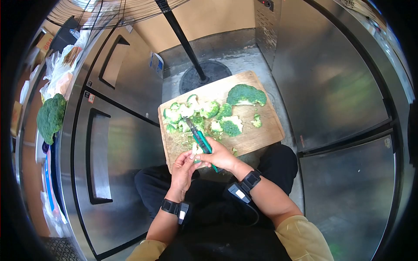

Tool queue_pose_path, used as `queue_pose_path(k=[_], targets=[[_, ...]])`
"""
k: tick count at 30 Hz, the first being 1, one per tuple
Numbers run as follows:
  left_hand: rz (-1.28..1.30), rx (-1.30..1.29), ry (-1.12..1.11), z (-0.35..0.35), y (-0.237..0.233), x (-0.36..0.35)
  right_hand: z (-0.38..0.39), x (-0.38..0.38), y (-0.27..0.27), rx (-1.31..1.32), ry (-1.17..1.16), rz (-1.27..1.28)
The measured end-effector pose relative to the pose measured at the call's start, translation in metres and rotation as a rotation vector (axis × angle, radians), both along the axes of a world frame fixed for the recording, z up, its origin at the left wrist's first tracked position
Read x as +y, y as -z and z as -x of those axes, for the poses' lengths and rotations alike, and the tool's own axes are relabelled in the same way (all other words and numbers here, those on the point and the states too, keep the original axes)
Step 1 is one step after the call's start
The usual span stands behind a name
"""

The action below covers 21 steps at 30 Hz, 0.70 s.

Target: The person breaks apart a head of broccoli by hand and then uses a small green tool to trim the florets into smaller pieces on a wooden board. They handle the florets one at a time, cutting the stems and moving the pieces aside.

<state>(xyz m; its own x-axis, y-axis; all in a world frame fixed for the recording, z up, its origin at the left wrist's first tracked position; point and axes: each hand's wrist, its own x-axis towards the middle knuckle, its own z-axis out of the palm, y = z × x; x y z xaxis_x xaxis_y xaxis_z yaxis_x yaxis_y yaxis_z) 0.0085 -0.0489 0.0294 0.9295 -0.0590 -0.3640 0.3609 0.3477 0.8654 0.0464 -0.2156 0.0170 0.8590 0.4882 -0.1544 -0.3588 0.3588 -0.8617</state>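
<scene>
My right hand is closed around a green-handled knife, its dark, narrow blade pointing away over the board. Close beside it, my left hand pinches a small pale broccoli piece, and the fingers of both hands meet there. Beyond them on the wooden cutting board lies a heap of cut broccoli florets. Right of the heap sit a larger cut floret and a big broccoli head with its crown up. A small loose sprig lies near the right side.
Steel refrigerator cabinets stand close on the left and right. Behind the board rises a black fan pole on a round base. Another broccoli head rests on the left cabinet's top, near plastic bags.
</scene>
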Motion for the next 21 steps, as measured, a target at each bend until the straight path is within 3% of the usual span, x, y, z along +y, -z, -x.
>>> queue_pose_path(k=[5,21], targets=[[-0.103,-0.138,0.060,0.002,-0.005,-0.008,-0.003,-0.003,-0.002,0.055,0.022,-0.005],[-0.256,-0.155,0.149,0.003,0.006,0.009,-0.002,-0.007,0.004,0.062,0.070,0.018]])
